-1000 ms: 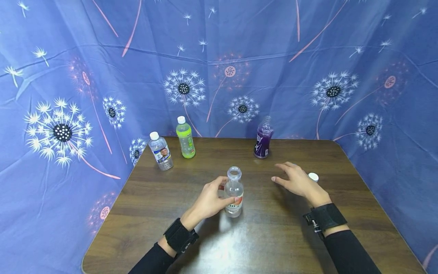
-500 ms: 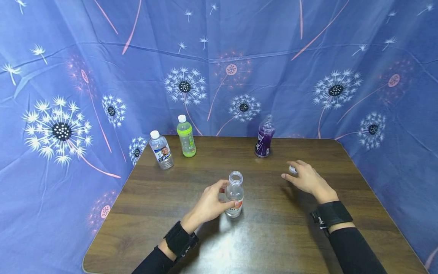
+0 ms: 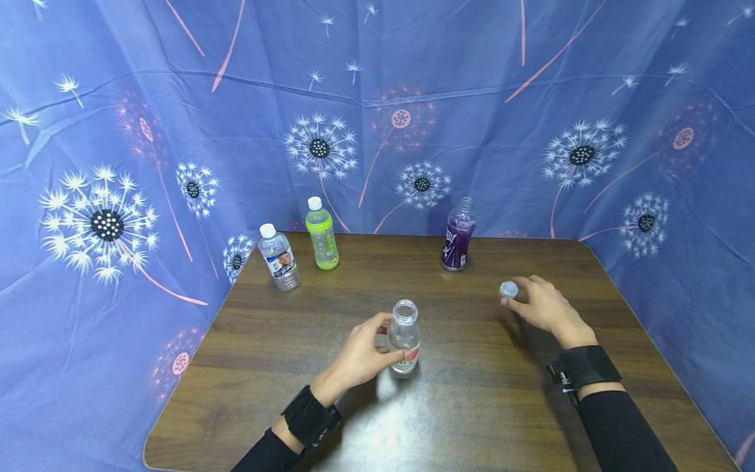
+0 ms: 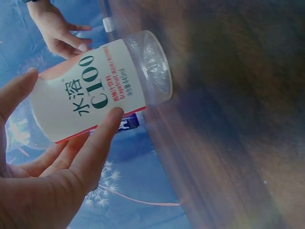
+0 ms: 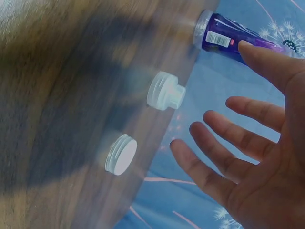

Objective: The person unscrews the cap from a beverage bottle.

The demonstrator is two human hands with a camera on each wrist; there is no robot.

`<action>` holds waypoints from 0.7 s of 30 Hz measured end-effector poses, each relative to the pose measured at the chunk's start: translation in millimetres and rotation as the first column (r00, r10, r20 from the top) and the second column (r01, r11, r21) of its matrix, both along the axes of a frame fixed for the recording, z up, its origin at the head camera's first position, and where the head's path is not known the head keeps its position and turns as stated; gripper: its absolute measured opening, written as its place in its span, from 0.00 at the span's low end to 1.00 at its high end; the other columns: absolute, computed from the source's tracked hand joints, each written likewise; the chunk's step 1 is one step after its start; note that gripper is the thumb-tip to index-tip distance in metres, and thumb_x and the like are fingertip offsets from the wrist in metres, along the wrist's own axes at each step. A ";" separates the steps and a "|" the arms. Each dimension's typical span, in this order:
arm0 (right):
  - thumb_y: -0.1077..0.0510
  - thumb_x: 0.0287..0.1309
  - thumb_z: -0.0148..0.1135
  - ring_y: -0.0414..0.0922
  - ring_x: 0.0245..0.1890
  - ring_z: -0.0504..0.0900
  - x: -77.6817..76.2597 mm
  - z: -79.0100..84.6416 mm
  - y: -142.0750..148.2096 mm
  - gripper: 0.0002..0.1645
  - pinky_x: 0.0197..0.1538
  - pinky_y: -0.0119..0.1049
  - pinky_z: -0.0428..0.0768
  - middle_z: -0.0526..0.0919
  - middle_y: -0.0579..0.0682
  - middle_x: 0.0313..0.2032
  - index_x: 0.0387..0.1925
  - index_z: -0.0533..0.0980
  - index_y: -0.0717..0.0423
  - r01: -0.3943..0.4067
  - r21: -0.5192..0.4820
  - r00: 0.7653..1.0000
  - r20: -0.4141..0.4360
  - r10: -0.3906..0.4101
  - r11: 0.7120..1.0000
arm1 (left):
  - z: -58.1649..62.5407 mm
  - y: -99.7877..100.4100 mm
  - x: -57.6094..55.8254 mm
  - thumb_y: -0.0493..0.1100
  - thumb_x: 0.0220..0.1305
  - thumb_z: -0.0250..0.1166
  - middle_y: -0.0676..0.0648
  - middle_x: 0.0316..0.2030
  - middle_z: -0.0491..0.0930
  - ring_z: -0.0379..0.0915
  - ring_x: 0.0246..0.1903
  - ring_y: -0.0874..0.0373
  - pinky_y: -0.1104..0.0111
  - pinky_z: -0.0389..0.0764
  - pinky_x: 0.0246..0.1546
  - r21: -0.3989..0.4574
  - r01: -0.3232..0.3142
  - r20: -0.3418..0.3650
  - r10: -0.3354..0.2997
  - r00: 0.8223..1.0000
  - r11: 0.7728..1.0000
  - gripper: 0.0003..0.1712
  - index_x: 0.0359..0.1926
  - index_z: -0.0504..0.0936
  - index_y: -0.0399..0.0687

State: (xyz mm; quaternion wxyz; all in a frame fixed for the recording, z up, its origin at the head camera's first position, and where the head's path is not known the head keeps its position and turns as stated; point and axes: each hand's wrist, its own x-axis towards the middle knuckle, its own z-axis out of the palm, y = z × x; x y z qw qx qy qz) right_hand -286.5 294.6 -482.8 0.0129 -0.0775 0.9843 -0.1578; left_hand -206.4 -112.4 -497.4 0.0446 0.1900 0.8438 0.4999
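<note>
My left hand (image 3: 361,354) grips a clear, uncapped bottle (image 3: 404,335) around its middle, thumb on one side and fingers on the other. In the left wrist view the bottle's white label (image 4: 90,90) reads C100. My right hand (image 3: 551,309) hovers over the table's right side, by a translucent stepped bottle cap (image 3: 508,290). The right wrist view shows its fingers (image 5: 205,167) spread, apart from that translucent cap (image 5: 164,90) and from a flat white cap (image 5: 122,155). In the head view my right hand hides the white cap.
An uncapped bottle with a purple label (image 3: 457,239) stands at the back of the wooden table (image 3: 236,387). Back left are a green-banded bottle (image 3: 322,237) and a clear labelled bottle (image 3: 280,260), both white-capped. A blue patterned cloth (image 3: 248,131) hangs behind.
My right hand has moved to the right, bringing the translucent cap into sight and covering the white one. My left hand keeps its hold on the bottle in nearly the same place.
</note>
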 end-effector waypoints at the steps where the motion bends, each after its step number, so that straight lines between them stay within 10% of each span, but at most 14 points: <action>1: 0.33 0.65 0.60 0.73 0.60 0.74 -0.4 -0.5 1.5 0.47 0.54 0.74 0.75 0.71 0.72 0.63 0.71 0.65 0.61 0.006 0.005 1.000 -0.001 -0.006 1.000 | -1.1 -0.3 -0.1 0.51 0.54 0.79 0.51 0.57 0.80 0.78 0.55 0.50 0.71 0.88 0.45 0.008 0.002 0.000 -0.002 1.000 1.000 0.34 0.61 0.76 0.54; 12: 0.37 0.66 0.61 0.78 0.69 0.56 -4.3 -8.6 21.2 0.48 0.64 0.79 0.62 0.58 0.80 0.70 0.72 0.62 0.67 0.078 0.037 0.992 0.099 -0.082 0.996 | -7.4 -2.8 -2.0 0.50 0.56 0.78 0.51 0.57 0.80 0.78 0.57 0.49 0.71 0.87 0.47 0.056 0.034 0.009 -0.035 0.999 0.998 0.34 0.62 0.75 0.55; 21: 0.42 0.62 0.67 0.80 0.64 0.63 -8.4 -16.3 38.2 0.47 0.59 0.77 0.69 0.63 0.81 0.65 0.69 0.64 0.70 0.086 0.079 0.985 0.142 -0.096 0.993 | -10.7 -0.8 -1.1 0.49 0.56 0.78 0.49 0.57 0.80 0.78 0.57 0.47 0.70 0.87 0.50 0.080 0.036 0.027 -0.038 0.999 0.996 0.35 0.64 0.75 0.54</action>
